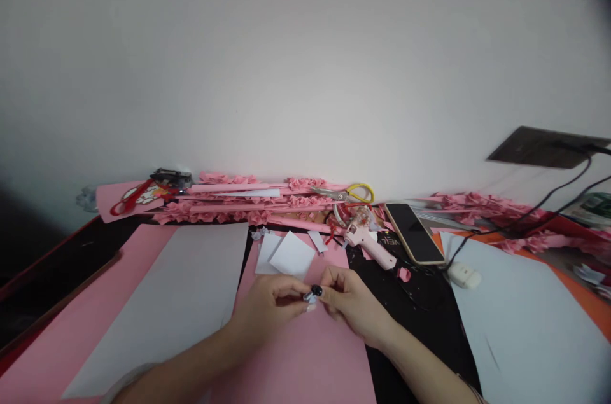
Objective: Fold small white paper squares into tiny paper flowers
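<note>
Folded paper [310, 298], small and white, sat between the left grip [261, 303] and the right grip [357, 307]. Largest around them was the pale wall [305, 73], rising beyond both grips. Below it spread the black desk [410, 327], its bare part just right of the right grip. A pink sheet [296, 366] ran underneath both grips; a long white sheet [176, 302] lay to the left of the left grip, and another pale sheet [520, 334] well to the right of the right one. Beyond the grips, pink paper stems [229, 207] lay along the wall. A phone [414, 233] rested farther out and to the right of the right grip, with a glue gun [375, 248] nearer to it. White paper squares [292, 254] overlapped just beyond the left grip's fingertips.

Smallest was the work itself. The left grip's thumb and forefinger pinched the folded paper from its left; the right grip's seemed pinched at its right end, where a dark spot [316, 290] showed that I could not identify. Fingertips met it on both sides, so neither hand was clearly nearer. Its long axis could not be told.
</note>
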`<state>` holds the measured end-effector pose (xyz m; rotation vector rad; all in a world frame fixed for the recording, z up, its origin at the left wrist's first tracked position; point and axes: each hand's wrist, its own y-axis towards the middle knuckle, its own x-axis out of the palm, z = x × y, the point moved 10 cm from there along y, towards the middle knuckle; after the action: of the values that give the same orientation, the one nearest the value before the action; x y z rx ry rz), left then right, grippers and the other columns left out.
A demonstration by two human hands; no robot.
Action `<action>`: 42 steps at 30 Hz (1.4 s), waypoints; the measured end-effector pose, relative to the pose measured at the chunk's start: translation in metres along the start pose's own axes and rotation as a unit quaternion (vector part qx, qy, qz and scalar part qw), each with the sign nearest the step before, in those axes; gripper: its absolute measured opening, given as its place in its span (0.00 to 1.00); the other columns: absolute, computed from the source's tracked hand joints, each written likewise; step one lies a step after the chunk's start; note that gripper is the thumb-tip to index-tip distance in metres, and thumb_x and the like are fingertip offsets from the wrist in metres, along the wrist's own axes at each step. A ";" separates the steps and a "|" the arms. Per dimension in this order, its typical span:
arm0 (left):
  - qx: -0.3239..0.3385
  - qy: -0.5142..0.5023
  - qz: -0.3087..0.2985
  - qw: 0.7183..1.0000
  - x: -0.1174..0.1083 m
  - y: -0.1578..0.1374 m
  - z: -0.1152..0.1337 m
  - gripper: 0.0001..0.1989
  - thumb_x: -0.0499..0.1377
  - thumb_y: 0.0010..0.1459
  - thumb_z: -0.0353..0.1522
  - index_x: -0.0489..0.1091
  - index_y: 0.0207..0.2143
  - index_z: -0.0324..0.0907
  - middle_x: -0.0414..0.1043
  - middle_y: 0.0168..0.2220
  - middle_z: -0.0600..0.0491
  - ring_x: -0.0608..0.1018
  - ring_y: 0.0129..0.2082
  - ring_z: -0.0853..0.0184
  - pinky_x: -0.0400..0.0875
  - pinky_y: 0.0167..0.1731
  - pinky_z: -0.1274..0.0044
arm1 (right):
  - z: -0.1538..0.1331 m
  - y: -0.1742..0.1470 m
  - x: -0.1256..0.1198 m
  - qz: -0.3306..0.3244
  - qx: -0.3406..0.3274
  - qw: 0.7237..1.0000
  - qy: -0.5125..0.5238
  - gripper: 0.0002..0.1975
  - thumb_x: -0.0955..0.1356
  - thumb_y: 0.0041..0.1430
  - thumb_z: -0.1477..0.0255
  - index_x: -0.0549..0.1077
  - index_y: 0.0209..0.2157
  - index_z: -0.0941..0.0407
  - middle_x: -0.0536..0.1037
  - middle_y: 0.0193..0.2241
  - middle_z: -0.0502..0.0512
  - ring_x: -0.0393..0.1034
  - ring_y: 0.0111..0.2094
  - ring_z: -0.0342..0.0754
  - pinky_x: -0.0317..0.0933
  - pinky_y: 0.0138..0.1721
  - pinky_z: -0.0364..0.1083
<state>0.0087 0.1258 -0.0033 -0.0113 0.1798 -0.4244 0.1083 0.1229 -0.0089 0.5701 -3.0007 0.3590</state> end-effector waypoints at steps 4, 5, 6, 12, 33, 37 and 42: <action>0.008 0.014 -0.004 1.000 0.001 0.000 0.003 0.08 0.60 0.46 0.26 0.76 0.31 0.39 0.79 0.30 0.53 0.78 0.32 0.66 0.70 0.33 0.80 | 0.006 0.001 -0.001 -0.009 0.015 0.999 0.030 0.17 0.71 0.48 0.62 0.62 0.22 0.57 0.59 0.11 0.40 0.45 0.12 0.34 0.36 0.14 0.38; 0.009 0.023 -0.005 1.000 0.001 0.000 0.004 0.08 0.60 0.46 0.26 0.76 0.30 0.39 0.79 0.30 0.53 0.78 0.31 0.66 0.70 0.32 0.81 | 0.007 0.001 0.000 -0.013 0.021 0.999 0.040 0.17 0.72 0.47 0.63 0.62 0.22 0.58 0.59 0.11 0.40 0.45 0.12 0.34 0.36 0.14 0.38; 0.010 0.032 -0.006 0.999 0.001 0.000 0.005 0.08 0.60 0.46 0.25 0.77 0.30 0.39 0.79 0.30 0.53 0.78 0.31 0.66 0.69 0.32 0.81 | 0.008 0.000 0.000 -0.018 0.029 0.998 0.050 0.17 0.72 0.46 0.63 0.62 0.22 0.58 0.59 0.11 0.39 0.45 0.12 0.34 0.36 0.14 0.38; 0.007 0.044 -0.020 0.999 0.004 -0.001 0.006 0.07 0.60 0.45 0.26 0.77 0.28 0.39 0.78 0.28 0.53 0.78 0.29 0.67 0.69 0.30 0.81 | 0.013 -0.005 0.008 -0.058 0.097 0.990 0.089 0.20 0.74 0.43 0.63 0.60 0.21 0.57 0.56 0.10 0.38 0.43 0.13 0.33 0.34 0.14 0.38; -0.038 -0.061 -0.023 0.997 0.005 -0.001 -0.004 0.08 0.62 0.45 0.27 0.76 0.31 0.38 0.79 0.31 0.52 0.78 0.33 0.64 0.71 0.36 0.77 | 0.018 -0.009 0.018 -0.129 0.149 0.968 0.155 0.18 0.72 0.47 0.65 0.59 0.23 0.57 0.56 0.16 0.40 0.38 0.15 0.32 0.29 0.15 0.38; -0.043 -0.107 -0.008 0.993 0.002 0.001 -0.010 0.09 0.63 0.45 0.29 0.75 0.32 0.38 0.78 0.32 0.51 0.78 0.34 0.64 0.71 0.38 0.75 | 0.015 -0.006 0.016 -0.106 0.124 0.972 0.169 0.18 0.71 0.50 0.64 0.58 0.24 0.57 0.55 0.18 0.41 0.37 0.15 0.33 0.29 0.15 0.38; -0.010 -0.101 0.015 0.995 -0.003 0.003 -0.006 0.09 0.63 0.46 0.30 0.74 0.33 0.38 0.76 0.33 0.51 0.77 0.32 0.66 0.71 0.35 0.76 | -0.001 0.003 -0.008 0.014 -0.005 0.995 0.096 0.16 0.67 0.54 0.61 0.58 0.25 0.56 0.53 0.15 0.40 0.39 0.14 0.35 0.33 0.16 0.39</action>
<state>0.0064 0.1301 -0.0085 -0.0708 -0.0161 -0.3881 0.1149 0.1286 -0.0089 0.4640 -2.8266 0.3773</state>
